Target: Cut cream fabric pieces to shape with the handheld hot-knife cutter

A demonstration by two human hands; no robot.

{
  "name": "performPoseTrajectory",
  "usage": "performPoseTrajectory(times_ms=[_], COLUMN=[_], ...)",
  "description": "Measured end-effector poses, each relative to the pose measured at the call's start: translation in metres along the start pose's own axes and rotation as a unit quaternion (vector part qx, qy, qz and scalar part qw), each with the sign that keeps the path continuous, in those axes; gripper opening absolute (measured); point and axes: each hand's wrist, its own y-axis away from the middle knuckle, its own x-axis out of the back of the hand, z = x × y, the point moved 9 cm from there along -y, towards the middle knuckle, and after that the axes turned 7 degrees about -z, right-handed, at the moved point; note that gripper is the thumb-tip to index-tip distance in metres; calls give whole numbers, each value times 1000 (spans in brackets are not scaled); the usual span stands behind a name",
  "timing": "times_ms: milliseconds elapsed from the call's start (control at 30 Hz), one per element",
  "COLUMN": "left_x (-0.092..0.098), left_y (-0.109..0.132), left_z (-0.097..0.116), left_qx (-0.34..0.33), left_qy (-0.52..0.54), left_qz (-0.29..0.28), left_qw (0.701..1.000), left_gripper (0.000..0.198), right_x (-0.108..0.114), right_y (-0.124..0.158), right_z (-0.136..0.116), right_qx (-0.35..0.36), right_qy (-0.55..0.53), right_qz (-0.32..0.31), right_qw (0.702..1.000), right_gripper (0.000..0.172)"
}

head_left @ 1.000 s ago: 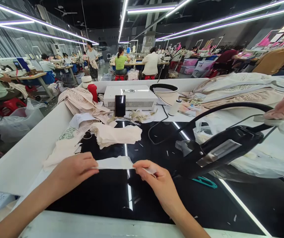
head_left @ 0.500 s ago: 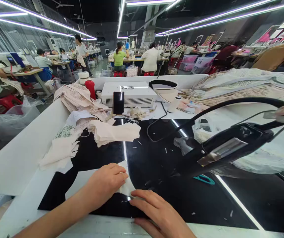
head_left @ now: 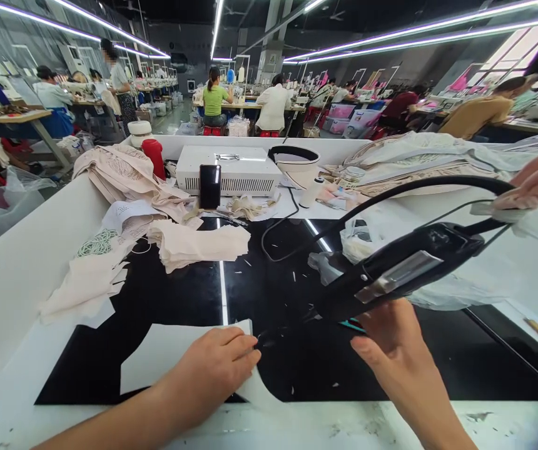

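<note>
right grip (head_left: 403, 357) spread beside tool (head_left: 393, 264)

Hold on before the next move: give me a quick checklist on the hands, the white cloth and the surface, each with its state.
1. Left hand resting on the white cloth: ok.
2. Right hand touching the black tool: cannot tell; it is just below, with the finger ends hidden.
3. White cloth fully in view: not ok; the left hand and forearm cover part of it.
4. Black surface free of scraps: not ok; small white scraps lie on it.
5. Stack of pale pieces apart from the white cloth: ok.
</note>
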Motion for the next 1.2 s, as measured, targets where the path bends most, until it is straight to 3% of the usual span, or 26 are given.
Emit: performPoseTrajectory(times_ms=[67, 200, 433, 600, 733, 1000, 1200], left_x=[1, -1, 3, 2, -6, -15, -10], left_y=[-2, -3, 2, 4, 7, 11, 10], left_z=[3, 0, 0, 3, 4, 6, 6], left_qx=[-1, 9, 31, 35, 35, 31, 35], left_qy=[-10, -42, -64, -73, -82, -92, -84], left_qz=[16, 30, 49, 52, 49, 50, 51], left_qw=[1000, 999, 996, 995, 995, 994, 995], left_gripper=[22, 26, 37, 38, 37, 35, 33], right_x=[-13, -29, -65, -88, -101, -117, -117], right_y=[-16, -36, -44, -42, -43, -44, -45], right_z=[-18, -45, -56, -63, -57, -54, -56], right_qx=[32, 90, 109, 141, 142, 138, 111], right_qy=[-88, -204, -297, -378, -389, -404, -402], right_qz=[-28, -17, -71, -57, -25, -37, -34], right_qw=[995, 975, 946, 913, 910, 904, 908], right_gripper=[76, 69, 66, 49, 45, 47, 47])
